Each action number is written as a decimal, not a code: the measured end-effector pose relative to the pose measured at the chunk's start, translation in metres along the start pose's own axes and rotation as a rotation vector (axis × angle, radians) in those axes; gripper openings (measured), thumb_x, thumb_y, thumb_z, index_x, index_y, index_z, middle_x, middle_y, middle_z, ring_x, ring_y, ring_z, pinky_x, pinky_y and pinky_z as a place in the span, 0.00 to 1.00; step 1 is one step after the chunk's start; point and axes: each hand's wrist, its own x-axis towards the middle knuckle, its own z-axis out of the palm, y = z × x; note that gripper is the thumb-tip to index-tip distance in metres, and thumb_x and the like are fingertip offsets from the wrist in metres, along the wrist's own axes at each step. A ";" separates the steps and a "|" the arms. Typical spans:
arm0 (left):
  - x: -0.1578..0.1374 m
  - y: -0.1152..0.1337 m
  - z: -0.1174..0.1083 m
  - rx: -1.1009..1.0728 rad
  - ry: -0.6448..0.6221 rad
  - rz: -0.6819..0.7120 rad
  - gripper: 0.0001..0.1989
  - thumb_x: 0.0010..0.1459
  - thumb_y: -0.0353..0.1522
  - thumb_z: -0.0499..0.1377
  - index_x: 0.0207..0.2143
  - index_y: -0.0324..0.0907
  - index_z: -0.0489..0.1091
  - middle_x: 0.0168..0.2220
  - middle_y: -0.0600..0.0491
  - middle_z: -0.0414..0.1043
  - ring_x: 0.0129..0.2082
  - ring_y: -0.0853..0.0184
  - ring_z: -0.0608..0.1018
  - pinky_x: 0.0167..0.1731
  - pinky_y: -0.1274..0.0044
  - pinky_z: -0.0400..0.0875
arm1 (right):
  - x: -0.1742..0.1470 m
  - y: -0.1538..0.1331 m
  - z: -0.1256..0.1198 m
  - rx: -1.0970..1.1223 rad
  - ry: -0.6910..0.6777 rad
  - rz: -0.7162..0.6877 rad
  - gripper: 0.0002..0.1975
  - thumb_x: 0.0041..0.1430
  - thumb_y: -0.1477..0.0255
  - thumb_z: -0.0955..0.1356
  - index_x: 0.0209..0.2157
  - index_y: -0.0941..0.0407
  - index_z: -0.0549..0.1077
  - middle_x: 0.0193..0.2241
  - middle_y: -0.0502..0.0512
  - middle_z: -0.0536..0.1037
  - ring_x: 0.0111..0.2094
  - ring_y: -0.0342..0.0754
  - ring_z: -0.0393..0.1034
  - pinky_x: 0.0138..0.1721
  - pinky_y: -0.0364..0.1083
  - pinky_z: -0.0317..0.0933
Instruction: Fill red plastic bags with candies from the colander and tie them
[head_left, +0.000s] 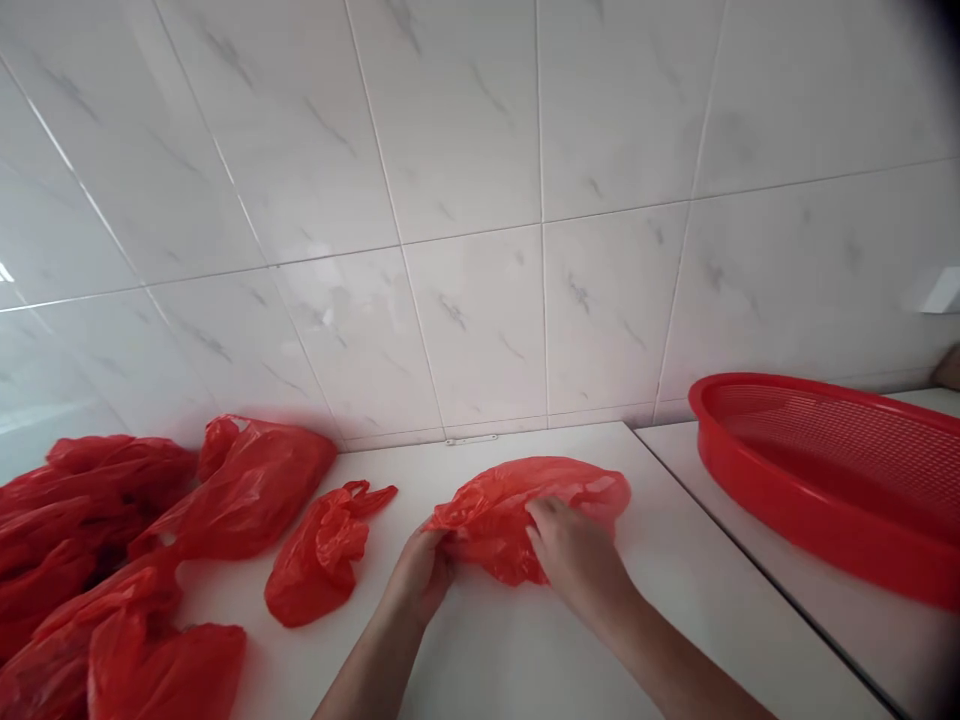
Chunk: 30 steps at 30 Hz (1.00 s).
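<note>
A thin red plastic bag (510, 490) lies on the white tabletop, stretched sideways between my two hands. My left hand (426, 572) grips its gathered left end, with the fingers partly hidden under the plastic. Over the right part of the bag is my right hand (577, 555), its fingers curled and pinching the plastic near the front edge. The bag looks flat and crumpled, its right end spread out. Just left of my left hand sits a smaller crumpled red plastic bag (319, 560) with its handles sticking up.
Several more red plastic bags (255, 490) are heaped along the left of the white table (480, 650). At the right stands a large red plastic basket (795, 515) with mesh sides, beyond a seam in the tabletop. A tiled wall (480, 330) rises behind.
</note>
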 end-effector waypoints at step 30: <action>-0.057 0.042 0.001 1.870 -0.165 0.261 0.36 0.41 0.33 0.58 0.56 0.50 0.58 0.47 0.49 0.73 0.38 0.58 0.77 0.26 0.76 0.65 | -0.009 0.042 0.020 0.388 -0.025 0.171 0.17 0.43 0.88 0.63 0.32 0.55 0.69 0.29 0.51 0.66 0.29 0.45 0.60 0.27 0.42 0.46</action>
